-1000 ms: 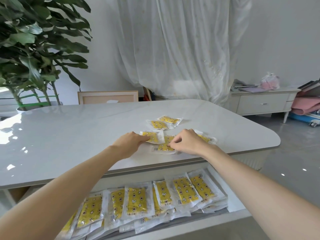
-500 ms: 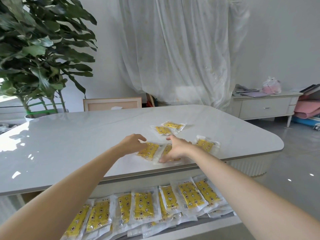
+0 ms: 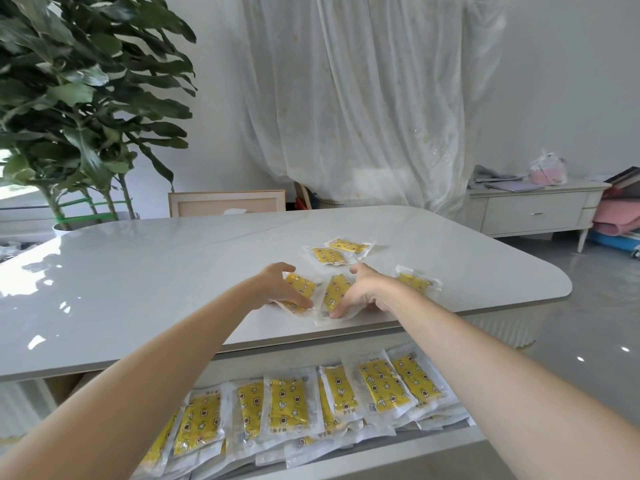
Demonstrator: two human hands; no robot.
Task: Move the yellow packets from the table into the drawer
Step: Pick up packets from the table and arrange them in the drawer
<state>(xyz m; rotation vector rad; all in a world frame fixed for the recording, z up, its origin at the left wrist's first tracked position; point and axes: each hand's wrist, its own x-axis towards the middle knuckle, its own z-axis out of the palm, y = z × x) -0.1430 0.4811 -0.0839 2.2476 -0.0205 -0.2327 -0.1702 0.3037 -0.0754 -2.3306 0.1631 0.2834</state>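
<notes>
Nearest me, below the hands, the open drawer [image 3: 381, 446] held a crowded row of yellow packets [image 3: 287, 403]. On the surface [image 3: 138, 271] above, the left hand [image 3: 277, 289] arched over a first packet [image 3: 302, 285] and the right hand [image 3: 365, 292] over a second packet [image 3: 335, 292], thumbs pinching against fingers. Neither packet was lifted. A third packet [image 3: 414, 282] lay just right of the right hand, and two more packets [image 3: 328, 255] beyond the fingertips. It looked like the pickup. Next, I judged, both needed lifting and carrying back down into the drawer.

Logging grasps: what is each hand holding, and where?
Left hand grips the left packet; right hand grips the middle packet; each thumb at the near end, fingers at the far end.
</notes>
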